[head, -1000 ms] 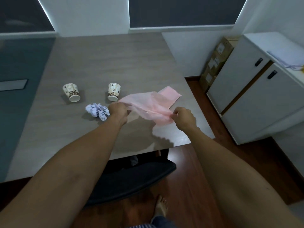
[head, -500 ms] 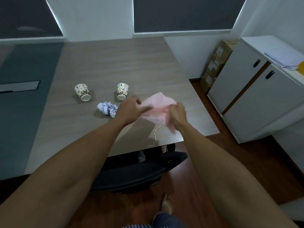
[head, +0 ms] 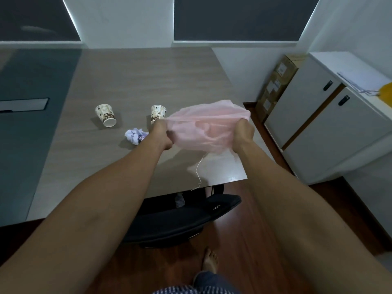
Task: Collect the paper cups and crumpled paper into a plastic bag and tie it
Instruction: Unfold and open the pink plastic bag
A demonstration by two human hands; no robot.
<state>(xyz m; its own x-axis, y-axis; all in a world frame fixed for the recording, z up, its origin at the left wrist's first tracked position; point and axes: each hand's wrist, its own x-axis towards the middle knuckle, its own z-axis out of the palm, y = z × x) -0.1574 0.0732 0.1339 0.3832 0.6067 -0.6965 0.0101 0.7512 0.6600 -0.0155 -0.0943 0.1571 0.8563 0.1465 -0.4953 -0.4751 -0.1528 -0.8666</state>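
Observation:
A thin pink plastic bag is stretched wide above the table between my two hands. My left hand grips its left edge and my right hand grips its right edge. A thin string dangles from the bag's underside. Two patterned paper cups stand upside down on the wooden table: one to the left, the other just beyond my left hand, partly hidden by it. A crumpled ball of white paper lies left of my left wrist.
A black chair is tucked under the table's near edge. A white cabinet stands at the right, with cardboard boxes behind it. A dark panel sits in the table's left part. My bare foot is on the wooden floor.
My hands have moved apart and spread the bunched pink bag open between them. The string now hangs lower under the bag.

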